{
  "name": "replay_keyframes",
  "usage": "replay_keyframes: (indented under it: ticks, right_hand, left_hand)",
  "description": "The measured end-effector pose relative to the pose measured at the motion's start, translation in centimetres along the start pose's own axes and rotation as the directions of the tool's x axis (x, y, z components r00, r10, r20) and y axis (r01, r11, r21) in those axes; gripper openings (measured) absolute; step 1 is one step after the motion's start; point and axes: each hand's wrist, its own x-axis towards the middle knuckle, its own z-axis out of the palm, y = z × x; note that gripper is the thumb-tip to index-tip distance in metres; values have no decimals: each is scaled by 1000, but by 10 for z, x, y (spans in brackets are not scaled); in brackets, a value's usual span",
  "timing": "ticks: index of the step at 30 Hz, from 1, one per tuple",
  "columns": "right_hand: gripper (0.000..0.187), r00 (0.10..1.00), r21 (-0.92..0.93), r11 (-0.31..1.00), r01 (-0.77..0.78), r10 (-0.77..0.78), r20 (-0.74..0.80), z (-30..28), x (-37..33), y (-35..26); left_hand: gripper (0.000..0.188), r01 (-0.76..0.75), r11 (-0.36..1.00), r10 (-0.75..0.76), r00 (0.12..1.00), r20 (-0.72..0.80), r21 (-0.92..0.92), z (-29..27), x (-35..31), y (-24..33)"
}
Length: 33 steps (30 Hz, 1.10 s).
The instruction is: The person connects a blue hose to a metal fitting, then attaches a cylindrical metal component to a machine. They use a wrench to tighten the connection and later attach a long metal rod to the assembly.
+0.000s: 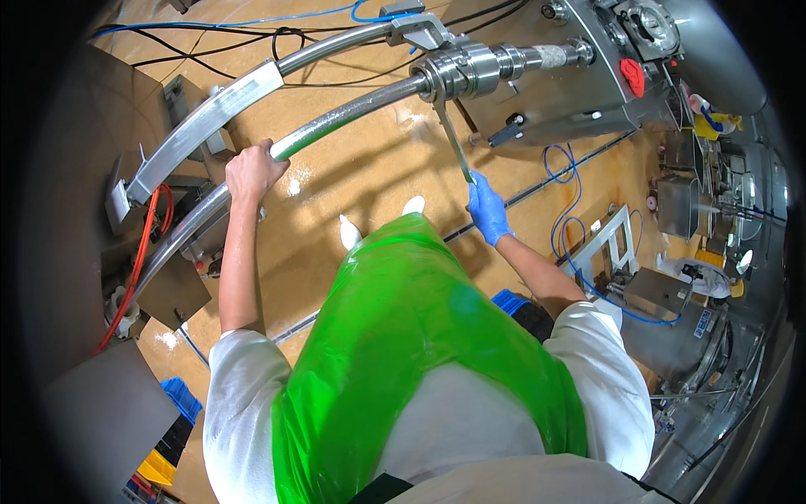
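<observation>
My bare left hand (254, 173) is wrapped round a curved steel pipe (353, 111), which runs from lower left up to a ribbed metal coupling (460, 70). In a blue glove, my right hand (489, 210) is closed on the lower end of a long flat wrench (454, 141). The wrench's upper end meets the underside of the coupling; its jaw is partly hidden there. Beyond the coupling, a straight pipe section (547, 57) joins a large steel machine housing (558, 92). A second curved pipe with a squared metal sleeve (206, 126) passes farther out.
Black and blue cables (252, 32) cross the tan floor at the far side. A blue hose (571, 202) lies coiled to the right. Steel cabinets (117, 109) and an orange hose (138, 273) stand at left. A red cloth (632, 77) hangs on the machine.
</observation>
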Motion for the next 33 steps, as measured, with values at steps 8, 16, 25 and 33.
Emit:
replay_keyframes:
  ticks: [8,16,25,33]
  right_hand:
    - [30,999,47,998,-47,46,21,-3,0,-2]
    - [30,1000,84,996,22,-22,-1,-5,3,15]
    - [38,880,311,945,-98,228,-417,-138,2,25]
    - [11,768,750,657,76,441,-464,-279,77,204]
  left_hand:
    - [32,-3,1000,2,1000,11,18,0,0,3]
    - [32,-18,999,17,999,28,26,-3,-1,3]
    - [45,-7,997,8,1000,-4,72,2,0,11]
    - [84,44,993,12,892,-452,113,24,-20,21]
